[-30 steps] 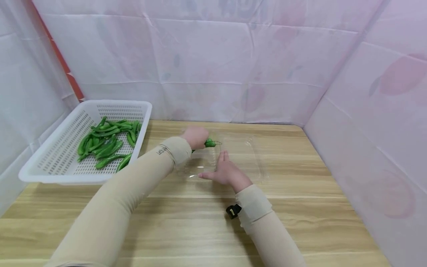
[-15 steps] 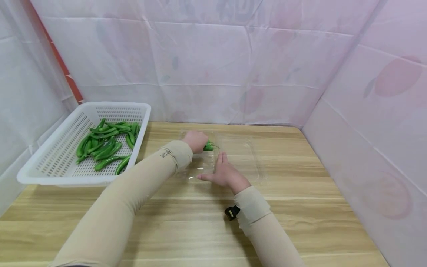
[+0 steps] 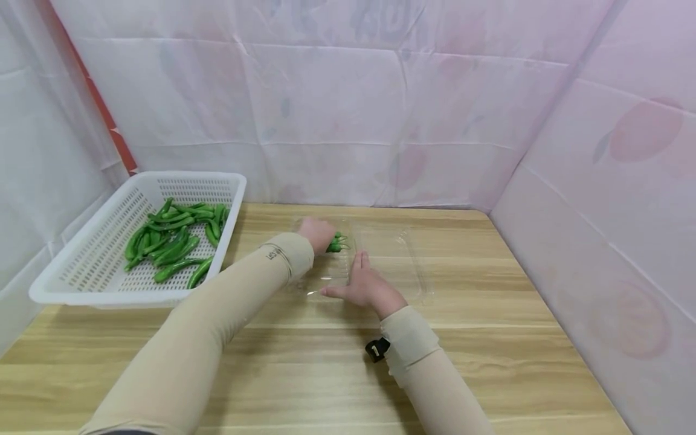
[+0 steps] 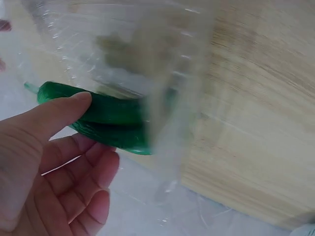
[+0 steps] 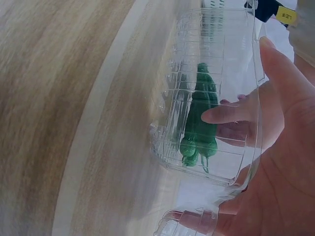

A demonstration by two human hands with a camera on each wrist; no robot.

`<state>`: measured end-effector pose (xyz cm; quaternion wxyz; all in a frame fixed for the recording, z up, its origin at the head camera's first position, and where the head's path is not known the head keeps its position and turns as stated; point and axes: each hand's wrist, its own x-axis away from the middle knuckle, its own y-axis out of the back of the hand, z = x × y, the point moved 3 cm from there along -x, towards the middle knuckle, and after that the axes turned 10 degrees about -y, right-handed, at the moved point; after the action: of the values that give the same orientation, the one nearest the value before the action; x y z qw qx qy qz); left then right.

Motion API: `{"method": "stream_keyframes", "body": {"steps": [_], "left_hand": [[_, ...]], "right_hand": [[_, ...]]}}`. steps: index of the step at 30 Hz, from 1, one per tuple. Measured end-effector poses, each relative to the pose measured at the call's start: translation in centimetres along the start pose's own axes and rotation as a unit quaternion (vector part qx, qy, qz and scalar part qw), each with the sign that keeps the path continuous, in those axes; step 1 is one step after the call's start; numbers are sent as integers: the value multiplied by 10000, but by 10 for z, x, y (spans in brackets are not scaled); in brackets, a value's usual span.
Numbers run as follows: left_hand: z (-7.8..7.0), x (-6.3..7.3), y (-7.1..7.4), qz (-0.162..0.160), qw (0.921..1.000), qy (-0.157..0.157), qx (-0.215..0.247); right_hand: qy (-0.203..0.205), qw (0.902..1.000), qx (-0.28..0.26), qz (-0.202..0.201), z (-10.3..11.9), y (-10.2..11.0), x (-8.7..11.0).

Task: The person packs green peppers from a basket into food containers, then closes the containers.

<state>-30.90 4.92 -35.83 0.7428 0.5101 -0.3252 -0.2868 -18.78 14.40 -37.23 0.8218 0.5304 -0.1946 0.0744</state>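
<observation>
My left hand (image 3: pixel 317 234) is over the left half of a clear plastic hinged container (image 3: pixel 326 279). Thumb and fingers pinch green chili peppers (image 4: pixel 115 110) in the left wrist view, their far ends blurred behind clear plastic. From the right wrist, the peppers (image 5: pixel 201 113) appear through the container wall, side by side, stems at one end. My right hand (image 3: pixel 370 287) rests on the container, its thumb stretched along the front rim and its fingers straight near the fold. The lid half (image 3: pixel 391 257) lies folded out to the right.
A white perforated basket (image 3: pixel 40 290) with several green chili peppers (image 3: pixel 176 244) stands at the left. The wooden table (image 3: pixel 304 374) is bounded by patterned sheets (image 3: pixel 326 109) at the back and sides. A black tag (image 3: pixel 376 349) hangs by the right cuff.
The peppers in my left hand have shifted slightly left and towards me, with more stem ends showing. My right hand keeps its place on the container. The head view has tilted a little upward.
</observation>
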Motion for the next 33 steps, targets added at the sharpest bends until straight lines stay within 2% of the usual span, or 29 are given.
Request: {"method": "stream_keyframes", "body": {"steps": [11, 15, 21, 33], "left_hand": [[1, 0, -15, 126, 9999, -56, -96], [0, -1, -20, 58, 9999, -108, -122], [-1, 0, -16, -246, 9996, -21, 127], [-1, 0, -15, -323, 9986, -40, 428]], "right_hand": [[46, 9999, 126, -7, 1, 0, 0], [46, 9999, 110, -11, 0, -1, 1], [54, 9998, 149, -70, 0, 0, 0], [86, 9997, 202, -42, 1, 0, -1]]}}
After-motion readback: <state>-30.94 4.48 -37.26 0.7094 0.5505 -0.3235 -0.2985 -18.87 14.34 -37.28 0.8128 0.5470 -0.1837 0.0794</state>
